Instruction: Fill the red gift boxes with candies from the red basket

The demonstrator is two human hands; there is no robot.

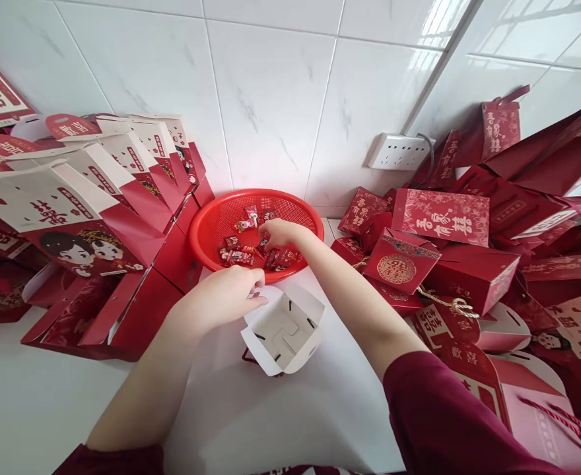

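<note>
A small open box (283, 330), white inside with its flaps spread, stands on the white table in front of me. My left hand (231, 290) is at its far left side, with thumb and fingers closed on a flap. Beyond the box sits a red plastic basket (199, 234) with several wrapped candies (241, 257) in dark red and pink wrappers. Inside the basket, my right hand (279, 233) has its fingers pinched together among the candies, at a small dark red wrapped one (264, 244). Its fingertips are partly hidden.
Upright red and white gift boxes (72, 211) are lined up on the left. A pile of red gift boxes (442, 214), some with cord handles, fills the right. A white power strip (400, 152) is against the tiled wall (271, 86).
</note>
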